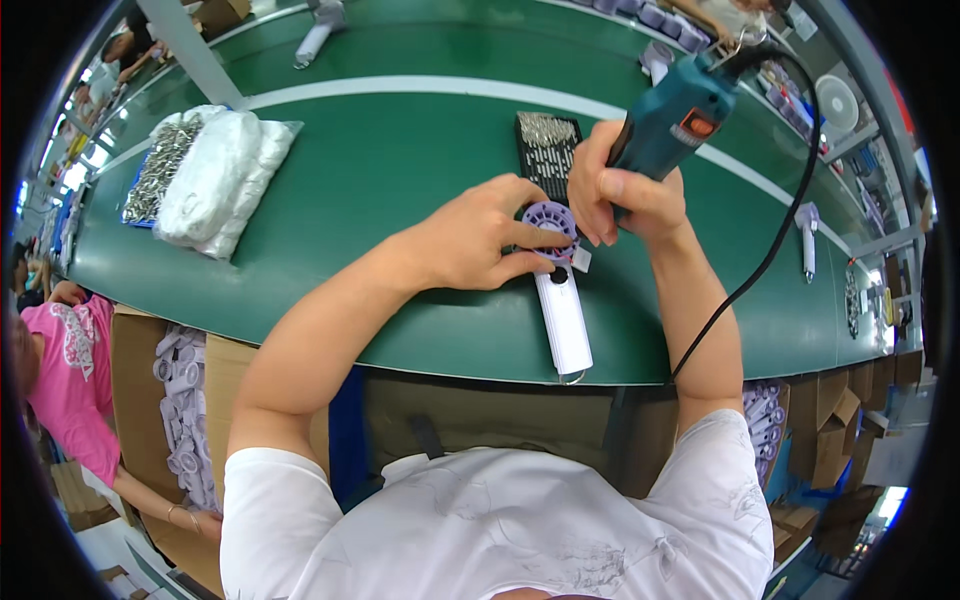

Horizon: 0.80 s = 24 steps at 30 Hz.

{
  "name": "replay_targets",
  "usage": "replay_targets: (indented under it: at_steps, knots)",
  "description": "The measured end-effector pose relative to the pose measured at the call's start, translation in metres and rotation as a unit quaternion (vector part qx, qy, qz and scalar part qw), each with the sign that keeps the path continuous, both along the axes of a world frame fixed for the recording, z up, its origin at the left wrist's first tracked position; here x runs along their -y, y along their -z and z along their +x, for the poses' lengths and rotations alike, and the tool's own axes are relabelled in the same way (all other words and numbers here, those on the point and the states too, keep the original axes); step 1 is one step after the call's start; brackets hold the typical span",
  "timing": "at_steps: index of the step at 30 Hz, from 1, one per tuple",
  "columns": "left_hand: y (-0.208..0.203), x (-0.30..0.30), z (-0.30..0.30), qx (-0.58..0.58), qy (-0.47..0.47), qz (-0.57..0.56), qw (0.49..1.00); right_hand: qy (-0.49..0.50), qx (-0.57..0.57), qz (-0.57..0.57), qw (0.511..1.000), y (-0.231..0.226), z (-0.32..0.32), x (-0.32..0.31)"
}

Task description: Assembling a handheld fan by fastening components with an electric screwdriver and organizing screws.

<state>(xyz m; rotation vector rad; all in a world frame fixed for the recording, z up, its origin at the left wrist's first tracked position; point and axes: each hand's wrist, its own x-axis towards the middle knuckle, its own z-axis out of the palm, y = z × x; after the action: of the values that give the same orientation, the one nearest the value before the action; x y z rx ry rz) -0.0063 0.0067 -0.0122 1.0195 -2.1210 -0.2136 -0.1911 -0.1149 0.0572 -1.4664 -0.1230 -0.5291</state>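
My left hand is closed over the purple round head of a small handheld fan, thumb and fingertips against its rim. The fan lies on the green table, its white handle toward me, with a wire loop at the lower end. Thin red wires and a small white tab show beside the head. In my right hand is a teal electric screwdriver, tilted, with a black cord running from its top. Its tip is hidden behind my fingers. Just beyond the fan lies a black slotted tray holding many small silver screws.
To the left sit clear bags of white parts and a blue tray of metal pieces. Another fan lies at right. Cardboard boxes of fan parts stand below the table edge. A person in pink reaches in at left.
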Motion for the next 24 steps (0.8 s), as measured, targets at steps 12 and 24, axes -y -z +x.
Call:
replay_targets:
  at_steps: [12,24]
  knots:
    - [0.017,0.006,-0.002,-0.021,-0.021,-0.038,0.999,0.31,-0.186,-0.506,0.783,-0.046,-0.053,-0.095]
    - [0.003,-0.005,-0.015,-0.114,-0.056,0.016,0.992,0.422,-0.445,-0.472,0.634,0.013,-0.179,-0.121]
